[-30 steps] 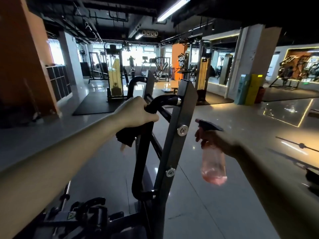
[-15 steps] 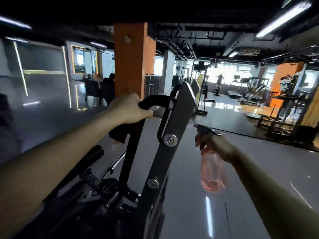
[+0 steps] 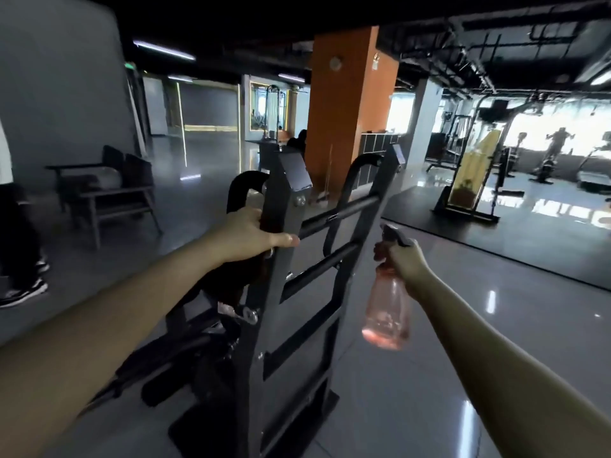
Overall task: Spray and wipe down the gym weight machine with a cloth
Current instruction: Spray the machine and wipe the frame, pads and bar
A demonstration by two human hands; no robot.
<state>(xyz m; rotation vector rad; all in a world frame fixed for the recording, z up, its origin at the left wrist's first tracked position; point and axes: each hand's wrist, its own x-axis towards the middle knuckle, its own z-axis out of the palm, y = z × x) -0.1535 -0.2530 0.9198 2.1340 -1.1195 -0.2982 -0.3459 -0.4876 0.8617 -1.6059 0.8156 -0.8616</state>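
Observation:
A dark grey weight machine frame [image 3: 274, 292] with black cross rungs stands in front of me. My left hand [image 3: 251, 234] grips a dark cloth [image 3: 228, 279] against the frame's left upright, just below a curved black handle [image 3: 241, 186]; the cloth hangs down under the hand. My right hand [image 3: 405, 256] holds a pink translucent spray bottle [image 3: 386, 312] by its black trigger head, to the right of the frame and apart from it. The nozzle points left toward the rungs.
A wooden chair [image 3: 105, 193] stands at the left, with a person's legs and shoes [image 3: 23, 282] at the far left edge. An orange pillar [image 3: 344, 107] rises behind the machine. More gym machines [image 3: 472, 173] stand at the right on a black mat. Glossy floor surrounds me.
The view has swung left around the machine, so the frame's rungs now face me. My left hand with the cloth slid from the curved handle down onto the upright. The bottle stays raised.

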